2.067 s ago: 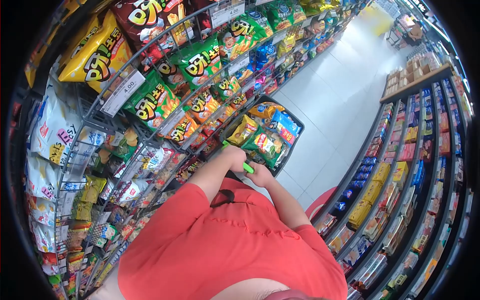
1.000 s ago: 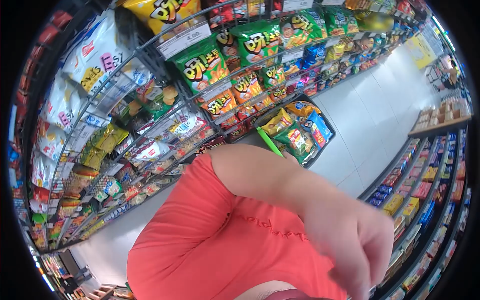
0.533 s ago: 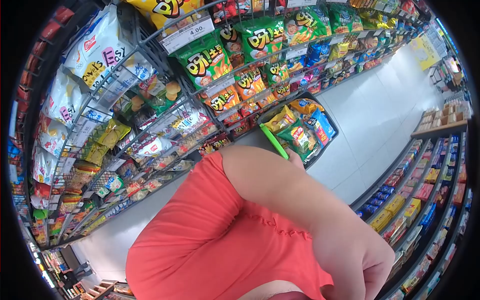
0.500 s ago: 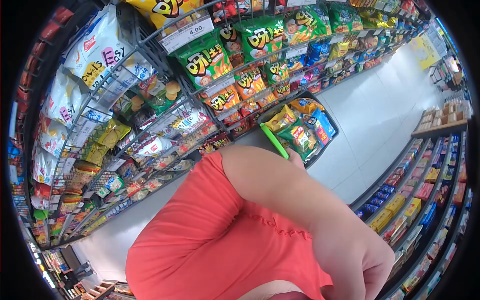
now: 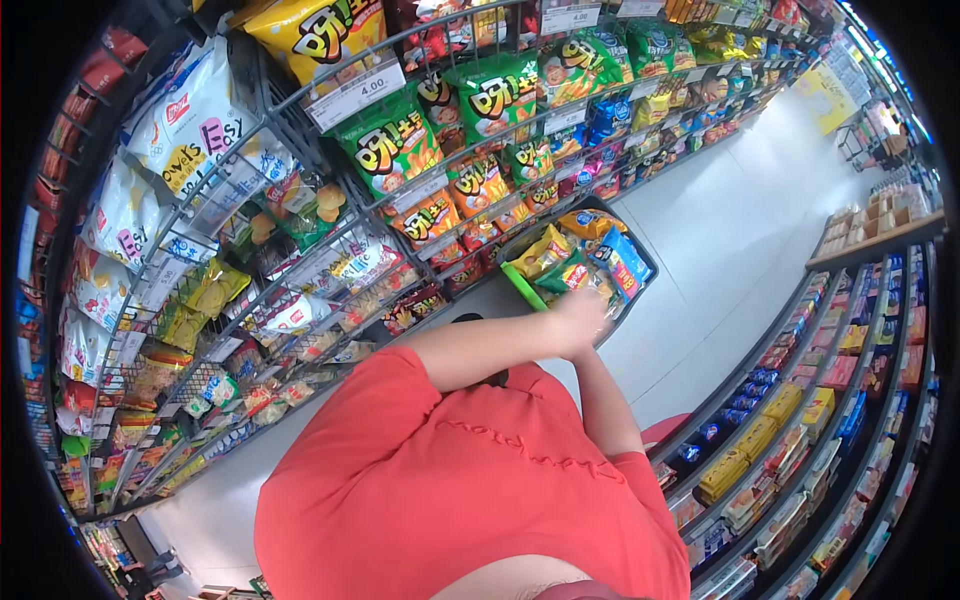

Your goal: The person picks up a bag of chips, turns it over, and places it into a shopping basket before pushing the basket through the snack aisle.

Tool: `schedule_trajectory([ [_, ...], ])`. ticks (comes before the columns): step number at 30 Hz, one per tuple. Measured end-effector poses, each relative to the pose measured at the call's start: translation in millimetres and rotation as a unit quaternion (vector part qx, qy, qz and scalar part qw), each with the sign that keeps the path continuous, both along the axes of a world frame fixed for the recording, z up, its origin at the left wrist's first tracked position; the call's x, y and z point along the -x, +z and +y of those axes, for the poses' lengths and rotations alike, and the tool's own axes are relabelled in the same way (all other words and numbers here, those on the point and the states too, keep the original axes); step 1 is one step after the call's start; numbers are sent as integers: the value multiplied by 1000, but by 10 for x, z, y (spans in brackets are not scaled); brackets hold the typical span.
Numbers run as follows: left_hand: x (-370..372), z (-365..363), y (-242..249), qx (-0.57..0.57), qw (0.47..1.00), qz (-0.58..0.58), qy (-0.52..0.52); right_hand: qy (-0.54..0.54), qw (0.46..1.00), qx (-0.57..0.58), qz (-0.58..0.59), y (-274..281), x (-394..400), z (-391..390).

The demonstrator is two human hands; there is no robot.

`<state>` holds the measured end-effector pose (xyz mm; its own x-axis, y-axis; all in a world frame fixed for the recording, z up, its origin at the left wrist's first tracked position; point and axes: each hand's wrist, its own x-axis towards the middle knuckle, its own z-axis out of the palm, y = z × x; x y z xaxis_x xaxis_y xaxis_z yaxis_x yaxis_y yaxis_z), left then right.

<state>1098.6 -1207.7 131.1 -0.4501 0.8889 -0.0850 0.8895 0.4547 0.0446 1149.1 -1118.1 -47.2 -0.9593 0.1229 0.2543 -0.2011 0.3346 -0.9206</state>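
A dark shopping basket (image 5: 632,302) with a green handle (image 5: 522,287) stands ahead of me, with bagged snacks inside. Among these are a yellow bag (image 5: 545,252), a green bag (image 5: 563,275) and a blue packet (image 5: 625,264). My left hand (image 5: 582,318) reaches across my body to the basket's near side and overlaps the green bag in the view. Blur hides how its fingers are set. My right forearm (image 5: 604,395) comes up from the right to the same spot. The right hand is hidden behind the left hand and wrist.
Wire shelving on the left holds green chip bags (image 5: 390,145), orange bags (image 5: 428,220) and large white snack bags (image 5: 190,125), with price tags (image 5: 358,93) along its edges. Curved shelves (image 5: 770,430) of boxed goods stand on the right. A tiled floor (image 5: 715,235) runs between.
My left arm has swung from near my right shoulder forward to the basket, with its hand now over the right one. The basket sits slightly further left in view.
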Motion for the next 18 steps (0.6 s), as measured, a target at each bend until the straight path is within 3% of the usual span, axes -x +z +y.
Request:
schedule_trajectory([
  [1,156,-150,-185,140,986,-66,59,85,993,-43,-64,88,67,10],
  [2,146,-416,-60,102,975,-138,142,170,973,-85,-129,197,113,27],
  [3,258,-590,-439,99,955,-212,182,150,966,-74,-196,466,123,-21],
  [4,308,-808,-542,110,973,-172,110,150,966,-74,-197,535,118,-29],
  [6,232,-888,-620,66,985,-124,95,153,945,-135,-257,580,113,-27],
  [18,44,-903,-784,-19,984,-107,145,153,944,-133,-262,563,38,-4],
])
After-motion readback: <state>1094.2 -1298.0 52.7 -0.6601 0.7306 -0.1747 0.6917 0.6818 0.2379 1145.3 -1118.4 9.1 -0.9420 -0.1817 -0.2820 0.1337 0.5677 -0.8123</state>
